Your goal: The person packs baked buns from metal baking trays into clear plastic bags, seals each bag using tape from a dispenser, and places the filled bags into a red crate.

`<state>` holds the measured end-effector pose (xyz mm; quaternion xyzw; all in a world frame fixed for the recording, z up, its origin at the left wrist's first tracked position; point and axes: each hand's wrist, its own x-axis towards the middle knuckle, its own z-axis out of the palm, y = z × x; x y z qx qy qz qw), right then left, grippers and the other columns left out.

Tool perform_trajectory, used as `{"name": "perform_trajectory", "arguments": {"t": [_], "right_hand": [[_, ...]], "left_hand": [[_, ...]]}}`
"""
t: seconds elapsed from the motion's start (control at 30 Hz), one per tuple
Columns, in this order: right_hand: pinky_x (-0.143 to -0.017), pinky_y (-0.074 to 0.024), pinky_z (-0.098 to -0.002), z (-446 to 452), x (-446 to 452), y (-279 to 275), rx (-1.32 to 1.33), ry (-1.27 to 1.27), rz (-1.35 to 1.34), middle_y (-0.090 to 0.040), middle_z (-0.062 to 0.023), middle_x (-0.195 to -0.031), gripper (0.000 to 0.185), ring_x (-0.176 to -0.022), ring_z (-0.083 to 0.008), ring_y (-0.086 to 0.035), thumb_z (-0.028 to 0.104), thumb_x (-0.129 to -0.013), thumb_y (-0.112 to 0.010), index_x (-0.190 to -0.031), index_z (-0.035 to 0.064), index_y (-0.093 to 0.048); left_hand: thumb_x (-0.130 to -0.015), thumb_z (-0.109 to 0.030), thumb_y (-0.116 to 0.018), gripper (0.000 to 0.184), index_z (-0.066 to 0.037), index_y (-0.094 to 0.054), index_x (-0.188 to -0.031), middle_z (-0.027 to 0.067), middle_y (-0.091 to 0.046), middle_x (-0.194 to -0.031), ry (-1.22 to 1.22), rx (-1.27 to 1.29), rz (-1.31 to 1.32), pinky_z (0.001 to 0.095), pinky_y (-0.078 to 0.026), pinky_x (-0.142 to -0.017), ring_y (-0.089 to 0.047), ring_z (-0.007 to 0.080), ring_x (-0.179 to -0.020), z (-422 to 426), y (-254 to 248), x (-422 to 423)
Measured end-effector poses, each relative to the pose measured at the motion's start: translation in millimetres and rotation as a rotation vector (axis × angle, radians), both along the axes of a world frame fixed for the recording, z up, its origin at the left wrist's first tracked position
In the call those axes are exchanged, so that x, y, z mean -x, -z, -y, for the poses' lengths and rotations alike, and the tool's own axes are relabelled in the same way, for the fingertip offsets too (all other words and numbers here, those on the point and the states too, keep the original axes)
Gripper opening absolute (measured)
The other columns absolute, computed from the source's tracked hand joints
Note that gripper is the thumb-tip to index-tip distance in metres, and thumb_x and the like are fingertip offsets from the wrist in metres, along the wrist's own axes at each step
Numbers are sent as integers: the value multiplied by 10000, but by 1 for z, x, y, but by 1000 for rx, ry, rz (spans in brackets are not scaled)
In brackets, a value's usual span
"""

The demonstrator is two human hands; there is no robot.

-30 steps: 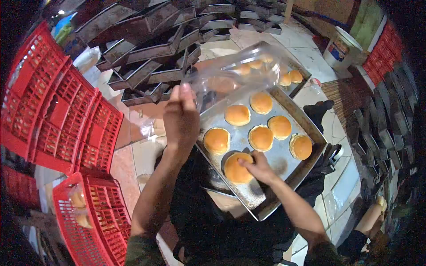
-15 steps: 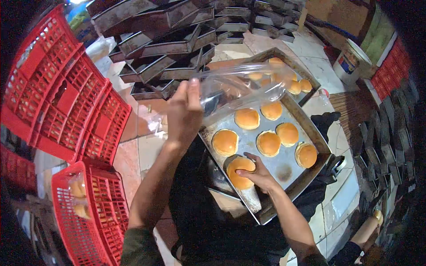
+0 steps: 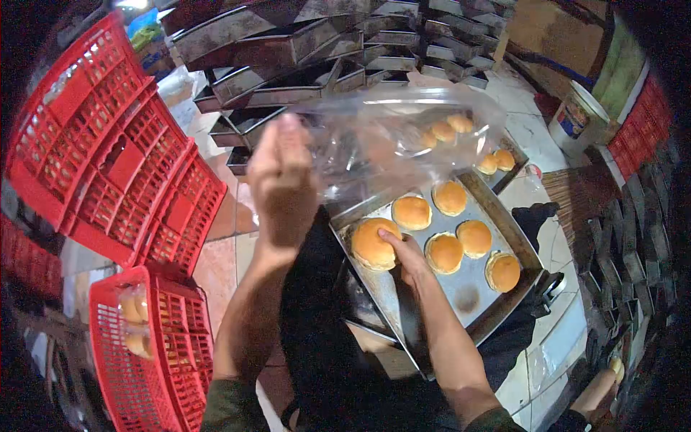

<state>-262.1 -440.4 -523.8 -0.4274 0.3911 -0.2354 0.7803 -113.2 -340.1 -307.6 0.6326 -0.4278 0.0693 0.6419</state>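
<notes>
My left hand (image 3: 284, 180), blurred by motion, is raised with its fingers closed on a clear plastic bag (image 3: 360, 155). The bag stretches to the right above the far side of a metal baking tray (image 3: 464, 295). My right hand (image 3: 410, 259) grips a round golden bun (image 3: 373, 245) at the tray's left side, thumb on top; its other fingers are mostly hidden. Whether a second bun is under it, I cannot tell. Several more buns (image 3: 444, 252) lie on the tray, which rests by my dark-clothed legs.
Behind the bag is another tray with buns (image 3: 505, 159). Red plastic crates (image 3: 129, 165) stand on the left, the lower one (image 3: 183, 324) containing bagged buns. Stacked metal pans (image 3: 273, 43) line the back. A white bucket (image 3: 578, 119) and another person's arm (image 3: 594, 392) are at right.
My right hand has moved the bun up and left along the tray, to where another bun lay; only one shows there now. The bag has swung and spread rightward. The view has shifted slightly.
</notes>
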Motion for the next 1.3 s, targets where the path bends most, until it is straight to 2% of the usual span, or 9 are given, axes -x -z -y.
{"name": "perform_trajectory", "arguments": {"t": [0.2, 0.5, 0.67, 0.77, 0.83, 0.9, 1.0, 1.23, 1.3], "right_hand": [[-861, -449, -386, -1, -10, -19, 41, -25, -187, -447, -244, -1192, 1036, -1071, -300, -502, 499, -566, -792, -1233, -89, -261], [-839, -465, -368, -1, -10, 3, 218, 4, -224, -514, -216, -1097, 838, -1039, -279, -524, 460, -603, -783, -1138, -51, -388], [-914, -437, -377, 0, 16, 2, -472, -136, 378, -544, -144, -1172, 547, -1088, -250, -527, 286, -806, -629, -1220, -6, -424], [-956, -408, -384, -10, 53, 19, -466, -79, 514, -522, -111, -1223, 522, -1101, -249, -522, 308, -834, -583, -1248, 29, -433], [-990, -349, -462, -48, 95, -27, -69, 86, 479, -520, -88, -1231, 489, -1119, -256, -504, 359, -868, -503, -1261, 76, -435], [-1016, -314, -470, -64, 127, -60, -452, 301, 961, -492, -79, -1265, 475, -1157, -254, -472, 363, -892, -454, -1285, 97, -418], [-1052, -256, -466, -88, 146, -138, -262, 432, 1187, -431, -65, -1323, 608, -1235, -248, -380, 457, -813, -547, -1303, 127, -403], [-976, -369, -455, -86, 183, -105, -116, 704, 913, -481, -72, -1244, 530, -1154, -251, -453, 337, -796, -599, -1243, 115, -422], [-939, -413, -377, -93, 176, -94, 155, 840, 598, -490, -107, -1181, 481, -1094, -242, -492, 110, -786, -602, -1207, 70, -372]], "left_hand": [[-942, -437, -337, 442, -85, -478, -714, -55, -375, -588, 107, -12, -215, 200, -237, -463, -322, 39, -522, -9, -17, 8], [-946, -357, -359, 414, -32, -481, -721, 25, -398, -571, 78, -85, -10, 271, -325, -487, -350, 115, -526, 6, -10, 7], [-934, -235, -421, 321, 3, -465, -723, 165, -428, -557, 117, -66, 56, 347, -344, -483, -361, 199, -484, 17, -11, 21], [-934, -236, -421, 322, 3, -466, -722, 157, -417, -541, 243, -104, -13, 342, -349, -482, -371, 193, -481, 24, -8, 32], [-921, -250, -437, 327, 3, -476, -717, 183, -474, -543, 230, -214, -5, 371, -365, -478, -441, 276, -469, 24, -12, 48], [-907, -270, -456, 330, -1, -492, -719, 219, -522, -583, 251, -336, 49, 417, -398, -497, -532, 370, -536, 23, -17, 74], [-901, -354, -436, 385, -11, -509, -740, 239, -547, -611, 318, -445, 248, 487, -438, -565, -556, 420, -603, 30, 7, 116], [-901, -323, -452, 316, -25, -509, -811, 205, -572, -698, 582, -612, 465, 474, -446, -597, -579, 396, -655, -10, 25, 180], [-886, -330, -474, 298, -39, -520, -838, 178, -571, -665, 505, -609, 358, 476, -459, -606, -592, 363, -626, -14, 40, 200]]}}
